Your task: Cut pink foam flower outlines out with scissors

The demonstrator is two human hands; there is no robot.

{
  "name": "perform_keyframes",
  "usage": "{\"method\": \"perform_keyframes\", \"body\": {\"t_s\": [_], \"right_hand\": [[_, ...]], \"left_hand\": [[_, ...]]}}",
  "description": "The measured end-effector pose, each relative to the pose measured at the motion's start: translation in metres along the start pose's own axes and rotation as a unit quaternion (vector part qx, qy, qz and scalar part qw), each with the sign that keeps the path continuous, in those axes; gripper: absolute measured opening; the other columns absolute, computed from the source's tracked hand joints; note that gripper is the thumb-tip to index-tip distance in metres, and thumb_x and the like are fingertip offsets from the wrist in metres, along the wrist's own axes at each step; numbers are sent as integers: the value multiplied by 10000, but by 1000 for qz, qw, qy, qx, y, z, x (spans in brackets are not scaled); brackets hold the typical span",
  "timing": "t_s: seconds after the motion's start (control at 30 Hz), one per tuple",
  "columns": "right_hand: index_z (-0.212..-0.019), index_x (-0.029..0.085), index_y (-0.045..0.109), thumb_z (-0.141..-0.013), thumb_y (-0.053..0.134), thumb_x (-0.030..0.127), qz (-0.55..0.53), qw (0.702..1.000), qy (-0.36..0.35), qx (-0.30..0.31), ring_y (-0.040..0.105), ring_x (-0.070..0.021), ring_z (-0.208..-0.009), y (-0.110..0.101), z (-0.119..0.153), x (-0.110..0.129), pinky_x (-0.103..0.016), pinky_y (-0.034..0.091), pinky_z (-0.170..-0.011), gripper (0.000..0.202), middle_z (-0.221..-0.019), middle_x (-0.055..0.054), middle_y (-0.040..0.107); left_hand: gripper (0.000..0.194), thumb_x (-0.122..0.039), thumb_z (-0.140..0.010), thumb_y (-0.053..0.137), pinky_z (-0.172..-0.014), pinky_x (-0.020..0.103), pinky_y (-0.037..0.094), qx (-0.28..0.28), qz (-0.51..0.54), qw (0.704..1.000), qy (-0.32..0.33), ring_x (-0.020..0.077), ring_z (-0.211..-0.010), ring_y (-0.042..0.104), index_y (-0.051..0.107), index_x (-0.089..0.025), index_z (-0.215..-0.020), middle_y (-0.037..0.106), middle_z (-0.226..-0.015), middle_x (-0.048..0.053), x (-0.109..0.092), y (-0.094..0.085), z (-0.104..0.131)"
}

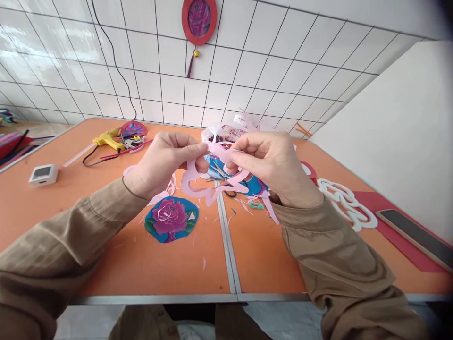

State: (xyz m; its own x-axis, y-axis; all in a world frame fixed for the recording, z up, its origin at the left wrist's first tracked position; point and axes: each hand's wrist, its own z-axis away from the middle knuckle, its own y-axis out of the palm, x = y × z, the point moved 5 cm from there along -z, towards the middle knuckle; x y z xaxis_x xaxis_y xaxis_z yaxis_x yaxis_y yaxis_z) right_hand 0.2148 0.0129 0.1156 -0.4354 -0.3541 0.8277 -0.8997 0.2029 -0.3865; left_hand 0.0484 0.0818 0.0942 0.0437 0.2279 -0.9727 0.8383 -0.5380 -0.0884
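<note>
Both hands hold a pink paper cutout [193, 184] up above the table, its wavy outline hanging as a loop. My left hand [168, 158] pinches its upper left edge between thumb and fingers. On the other side, my right hand [271, 163] pinches the upper right part. Behind the cutout lie scissors [218, 171], partly hidden by the paper. Below my left hand, a rose picture [171, 219] with a blue ground lies on the table, with small pink scraps on top.
Paper scraps litter the orange table [198, 274]. A yellow glue gun [109, 140], pliers [132, 141] and a small white device [44, 174] are at left. White cutout rings [348, 203], red sheet [399, 236] and a phone [415, 236] lie right. A rose ornament [199, 21] hangs on the tiles.
</note>
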Motion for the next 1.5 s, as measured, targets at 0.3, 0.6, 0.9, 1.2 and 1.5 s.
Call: {"method": "perform_keyframes", "body": {"t_s": [0.3, 0.6, 0.9, 1.2, 1.5], "right_hand": [[-629, 220, 642, -818, 707, 117, -6, 1000, -10, 4, 667, -159, -569, 0, -1, -1, -294, 537, -522, 224, -616, -11, 674], [-628, 216, 633, -806, 735, 178, 10, 1000, -16, 9, 682, -162, -579, -1, -3, -3, -290, 546, -520, 208, -632, -17, 676], [-614, 214, 642, -764, 719, 159, -12, 999, 32, 18, 645, -158, -525, 0, -2, -5, -306, 540, -504, 177, -589, -12, 662], [-604, 200, 622, -729, 678, 146, -1, 999, 42, 12, 652, -141, -501, -2, -3, -9, -244, 512, -451, 147, -559, -2, 658], [-578, 204, 638, -733, 689, 175, -55, 995, 79, 38, 617, -135, -473, 3, -7, -21, -258, 502, -451, 166, -530, 2, 643]], "left_hand": [[281, -285, -851, 705, -491, 196, 461, -11, -42, 999, 28, 92, -501, 611, 697, -146, -607, 729, -624, 46, -4, 0, 0], [272, -308, -835, 714, -502, 213, 465, -26, -66, 997, 35, 93, -481, 595, 708, -139, -622, 732, -623, 41, -9, 2, 4], [252, -266, -822, 706, -504, 200, 441, 6, -54, 998, 21, 88, -506, 604, 699, -145, -601, 728, -609, 38, -1, 1, -3], [259, -252, -816, 707, -507, 202, 437, 3, -42, 999, 27, 80, -482, 591, 695, -145, -580, 718, -589, 31, -2, 3, -1], [226, -233, -807, 711, -490, 204, 464, 27, 61, 997, -42, 116, -520, 631, 710, -131, -605, 692, -563, 50, 9, 6, -4]]}}
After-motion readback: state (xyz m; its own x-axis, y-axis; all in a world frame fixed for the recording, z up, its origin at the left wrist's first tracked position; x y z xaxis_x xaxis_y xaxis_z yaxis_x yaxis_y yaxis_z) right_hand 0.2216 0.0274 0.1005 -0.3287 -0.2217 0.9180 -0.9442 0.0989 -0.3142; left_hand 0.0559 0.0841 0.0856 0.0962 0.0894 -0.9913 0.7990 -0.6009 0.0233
